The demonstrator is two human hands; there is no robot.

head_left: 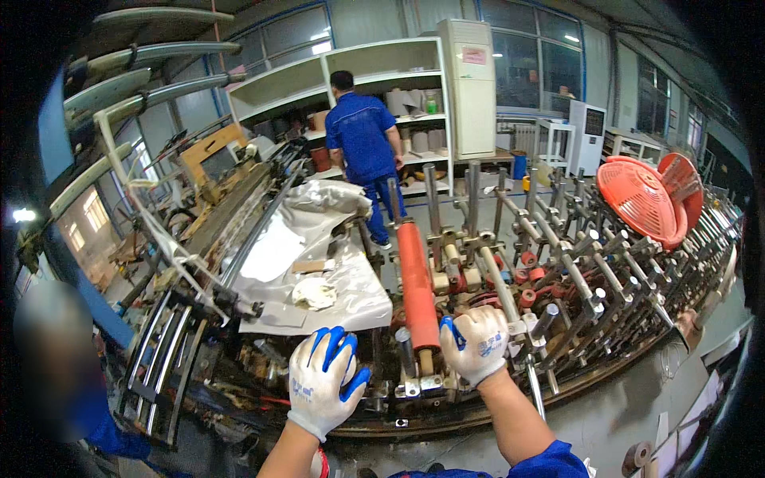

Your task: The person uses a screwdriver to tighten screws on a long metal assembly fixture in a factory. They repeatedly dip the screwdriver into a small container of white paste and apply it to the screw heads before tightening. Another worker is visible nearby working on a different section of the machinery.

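In the head view, the red roller (418, 287) stands lengthwise at the centre of the frame, and the step in hand looks like work at its near end. The left hand (325, 382), lower centre-left, is loosely open with fingers spread and nothing visible in it; the right hand (480, 344), just right of the roller, has its fingers curled, though I cannot tell whether they grip anything. The next move probably calls for steadying that near end without snagging the gloves on the surrounding metal posts (473, 195).

Glare on silvery sheet (275, 243), black fisheye edges
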